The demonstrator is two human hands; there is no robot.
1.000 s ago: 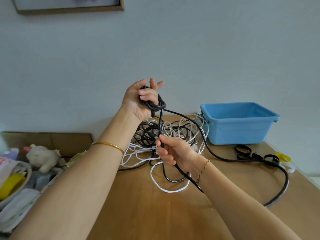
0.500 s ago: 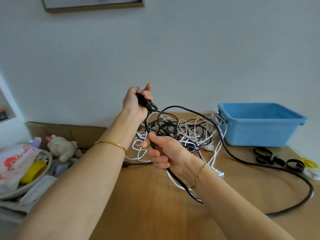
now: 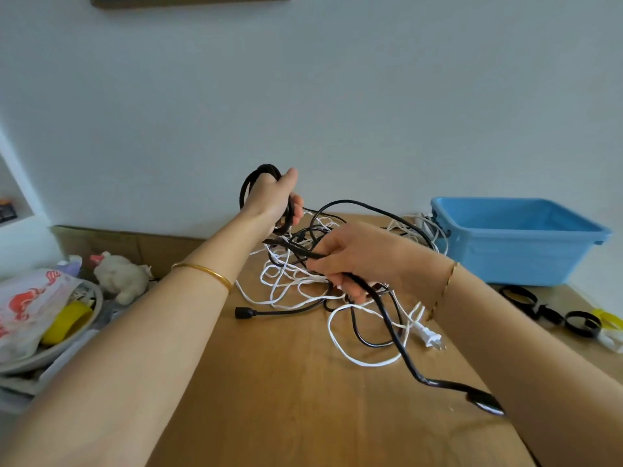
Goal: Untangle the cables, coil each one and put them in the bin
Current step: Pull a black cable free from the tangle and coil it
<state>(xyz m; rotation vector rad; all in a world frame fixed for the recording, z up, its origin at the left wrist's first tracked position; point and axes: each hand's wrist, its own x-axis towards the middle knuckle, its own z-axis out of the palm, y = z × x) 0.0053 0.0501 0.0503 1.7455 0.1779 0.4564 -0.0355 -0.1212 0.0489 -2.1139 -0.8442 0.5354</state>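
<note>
A thick black cable (image 3: 401,345) runs between both hands above the wooden table (image 3: 290,399). My left hand (image 3: 273,200) is raised and grips a small coil of it, loops showing over the knuckles. Lower and to the right, my right hand (image 3: 357,261) grips the same cable's straight run, which trails down toward the near right edge. Behind the hands lies a tangle of white and black cables (image 3: 303,281), with a white plug (image 3: 429,338) and a black connector (image 3: 242,312) lying loose. The blue bin (image 3: 512,244) stands at the back right.
Black strap rings (image 3: 546,308) and a yellow and white item (image 3: 606,323) lie right of the bin's front. Left of the table, a bowl (image 3: 50,348) holds a plastic bag and a yellow roll, beside a plush toy (image 3: 121,274). A wall rises behind.
My left hand has turned and now holds a wider loop of the black cable. My right hand slid along the cable to the right, and the view shifted so the bin sits farther right.
</note>
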